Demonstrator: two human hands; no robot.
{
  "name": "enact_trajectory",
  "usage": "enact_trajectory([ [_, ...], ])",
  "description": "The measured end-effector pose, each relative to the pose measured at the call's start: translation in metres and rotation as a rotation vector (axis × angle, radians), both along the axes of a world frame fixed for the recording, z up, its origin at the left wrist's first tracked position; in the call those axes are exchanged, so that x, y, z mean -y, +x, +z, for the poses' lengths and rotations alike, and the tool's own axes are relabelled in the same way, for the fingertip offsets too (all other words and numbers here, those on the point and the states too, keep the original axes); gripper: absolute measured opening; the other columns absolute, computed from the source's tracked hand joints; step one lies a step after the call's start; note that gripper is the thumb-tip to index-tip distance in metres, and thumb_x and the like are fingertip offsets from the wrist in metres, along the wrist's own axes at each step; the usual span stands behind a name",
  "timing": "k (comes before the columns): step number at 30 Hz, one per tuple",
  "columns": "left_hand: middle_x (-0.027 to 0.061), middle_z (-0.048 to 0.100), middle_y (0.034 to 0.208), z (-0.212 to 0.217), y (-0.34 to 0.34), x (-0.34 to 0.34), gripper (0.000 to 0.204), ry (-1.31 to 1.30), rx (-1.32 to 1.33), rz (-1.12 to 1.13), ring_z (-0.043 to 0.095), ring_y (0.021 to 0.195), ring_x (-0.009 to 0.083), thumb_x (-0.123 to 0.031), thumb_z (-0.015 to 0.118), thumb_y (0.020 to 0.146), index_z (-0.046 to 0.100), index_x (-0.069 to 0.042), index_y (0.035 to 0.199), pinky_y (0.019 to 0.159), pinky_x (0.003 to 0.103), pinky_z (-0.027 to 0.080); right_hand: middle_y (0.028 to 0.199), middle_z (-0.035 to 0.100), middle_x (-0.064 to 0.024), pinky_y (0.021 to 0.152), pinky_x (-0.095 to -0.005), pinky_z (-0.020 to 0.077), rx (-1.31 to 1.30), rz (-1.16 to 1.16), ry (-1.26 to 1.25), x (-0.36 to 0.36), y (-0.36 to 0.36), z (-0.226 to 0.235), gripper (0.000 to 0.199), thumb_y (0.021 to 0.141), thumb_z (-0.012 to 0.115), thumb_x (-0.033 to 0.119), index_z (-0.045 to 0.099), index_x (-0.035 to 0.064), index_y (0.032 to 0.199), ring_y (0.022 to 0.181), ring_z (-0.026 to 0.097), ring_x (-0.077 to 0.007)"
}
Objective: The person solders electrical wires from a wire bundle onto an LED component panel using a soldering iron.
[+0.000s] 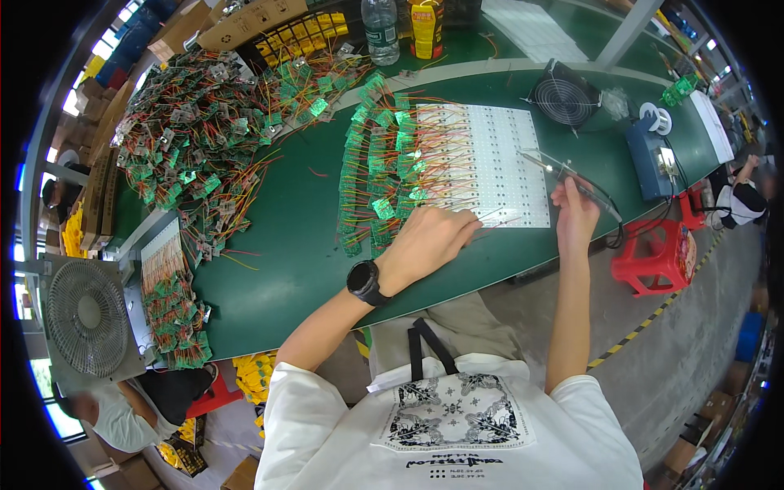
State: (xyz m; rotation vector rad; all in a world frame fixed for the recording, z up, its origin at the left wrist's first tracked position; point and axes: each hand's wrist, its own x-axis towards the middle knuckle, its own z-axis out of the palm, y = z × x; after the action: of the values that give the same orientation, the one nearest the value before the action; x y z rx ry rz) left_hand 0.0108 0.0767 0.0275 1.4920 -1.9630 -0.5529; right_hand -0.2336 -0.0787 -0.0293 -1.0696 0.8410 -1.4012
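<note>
My right hand is closed around a soldering iron. Its thin metal end reaches over the right side of a white perforated panel. At the panel's near edge my left hand is closed, thumb and forefinger together beside thin wire ends. What lies between those fingertips is too small to make out. Rows of small green circuit boards lie along the panel's left side. Their red and yellow wires stretch onto the panel.
A large heap of wired circuit boards covers the table's left. Behind the panel's right side stand a black fan and a blue box-shaped unit with a solder spool. A bottle stands at the back; a red stool is right.
</note>
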Motion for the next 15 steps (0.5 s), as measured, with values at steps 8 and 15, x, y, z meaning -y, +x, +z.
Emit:
enact_trajectory([
  [8, 0.0145, 0.071, 0.085, -0.016, -0.004, -0.005, 0.019, -0.14, -0.569, 0.139, 0.071, 0.075, 0.025, -0.008, 0.058, 0.093, 0.066, 0.003, 0.107, 0.069, 0.032, 0.054, 0.082, 0.066, -0.0095, 0.06, -0.0264, 0.045, -0.063, 0.044, -0.005, -0.003, 0.005, 0.002, 0.024, 0.092, 0.065, 0.008, 0.061, -0.0049, 0.112, 0.066, 0.061, -0.0147],
  [15, 0.0078, 0.068, 0.082, -0.036, 0.003, -0.007, 0.014, -0.092, -0.073, 0.22, 0.067, 0.064, 0.0218, -0.013, 0.064, 0.087, 0.068, -0.005, 0.097, 0.052, 0.034, 0.05, 0.079, 0.066, -0.0096, 0.056, -0.0262, 0.0445, -0.124, 0.084, 0.009, -0.006, 0.002, 0.0, 0.022, 0.091, 0.065, 0.007, 0.062, -0.0052, 0.109, 0.062, 0.06, -0.0152],
])
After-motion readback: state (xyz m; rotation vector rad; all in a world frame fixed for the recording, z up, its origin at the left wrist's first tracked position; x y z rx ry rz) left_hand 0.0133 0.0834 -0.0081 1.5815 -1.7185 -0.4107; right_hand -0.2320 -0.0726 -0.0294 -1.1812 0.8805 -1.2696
